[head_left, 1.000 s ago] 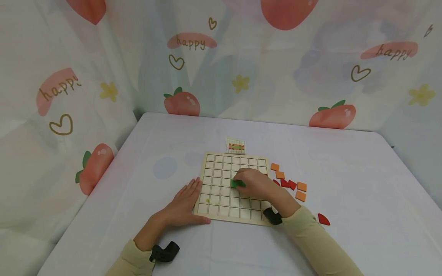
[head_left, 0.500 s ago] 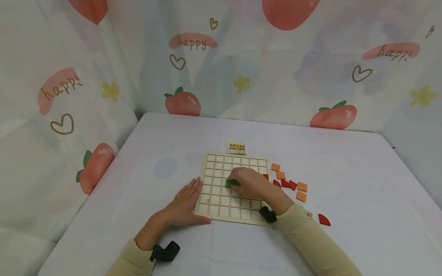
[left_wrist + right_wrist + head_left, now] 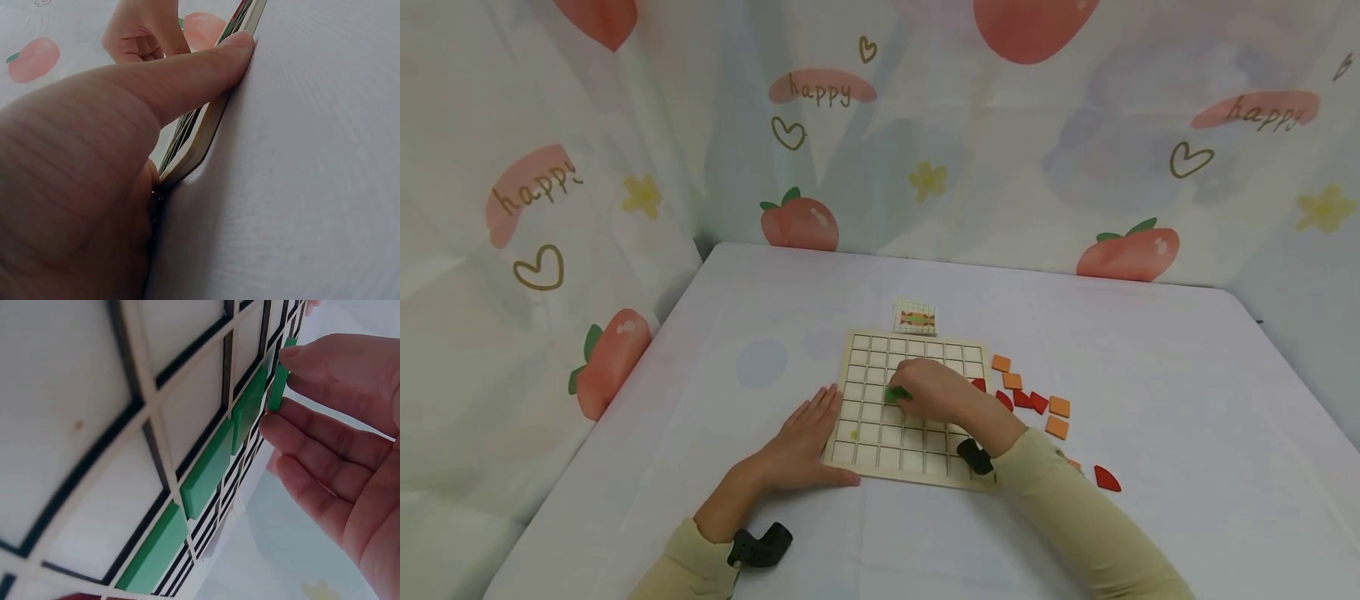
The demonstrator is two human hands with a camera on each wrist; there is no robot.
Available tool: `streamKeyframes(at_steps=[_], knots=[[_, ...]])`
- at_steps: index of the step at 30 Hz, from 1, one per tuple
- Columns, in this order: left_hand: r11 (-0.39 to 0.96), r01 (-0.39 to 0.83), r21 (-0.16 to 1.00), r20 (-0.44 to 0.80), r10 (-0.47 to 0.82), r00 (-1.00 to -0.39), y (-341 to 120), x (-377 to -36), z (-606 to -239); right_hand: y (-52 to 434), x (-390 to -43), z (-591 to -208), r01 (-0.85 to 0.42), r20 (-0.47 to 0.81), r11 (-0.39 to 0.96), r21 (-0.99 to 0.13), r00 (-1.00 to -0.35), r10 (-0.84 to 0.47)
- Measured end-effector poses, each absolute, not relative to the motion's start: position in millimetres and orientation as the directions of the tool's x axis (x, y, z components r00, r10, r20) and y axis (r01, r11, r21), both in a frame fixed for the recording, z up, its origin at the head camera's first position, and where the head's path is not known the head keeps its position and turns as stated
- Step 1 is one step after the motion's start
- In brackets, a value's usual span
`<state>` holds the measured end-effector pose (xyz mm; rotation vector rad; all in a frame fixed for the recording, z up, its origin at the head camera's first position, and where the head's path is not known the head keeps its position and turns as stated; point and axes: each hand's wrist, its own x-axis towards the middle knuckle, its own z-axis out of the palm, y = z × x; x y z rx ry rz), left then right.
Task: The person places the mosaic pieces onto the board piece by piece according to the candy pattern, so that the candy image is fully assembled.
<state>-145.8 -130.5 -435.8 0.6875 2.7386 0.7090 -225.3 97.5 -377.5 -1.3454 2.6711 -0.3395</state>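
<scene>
Leftward across the wooden grid board the right hand has crept since a second ago, taking the green tile from near the board's middle columns to a cell further left; the left hand has kept its place.

That right hand pinches the green tile between thumb and forefinger, and the right wrist view shows it held on edge, tipped up just above the grid rather than lying flat. Three green tiles already sit seated in a row of cells, running in a line toward the held piece, which hangs at the far end of that line. So the open cell lies directly beneath and beside the fingertips, in line with the row's long axis, and the tile's flat face would have to swing down toward the board to seat.

The left hand lies flat and relaxed on the tablecloth, fingers straight along the board's left edge and thumb pressed against its near rim, steadying it.

Beyond the board's far edge stands a small pattern card. To the right lie loose orange tiles and red tiles, nearer the right hand than the left.
</scene>
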Motion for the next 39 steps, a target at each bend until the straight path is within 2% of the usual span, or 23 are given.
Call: streamKeyframes(at_steps=[16,24,39], knots=[[0.774,0.385,0.502,-0.099,0.494,-0.864,-130.9,-145.8,-436.7,91.6,-227.5,-381.0,-0.802,-0.05,0.568,-0.184,-0.57,-0.82],[0.773,0.384,0.505,-0.102,0.495,-0.863,-130.4,-145.2,-437.0,92.9,-226.6,-378.6,-0.79,-0.075,0.57,-0.226,-0.57,-0.818],[0.771,0.376,0.514,-0.103,0.491,-0.865,-129.1,-144.9,-435.2,111.2,-219.9,-375.3,-0.719,-0.057,0.66,-0.217,-0.666,-0.744]])
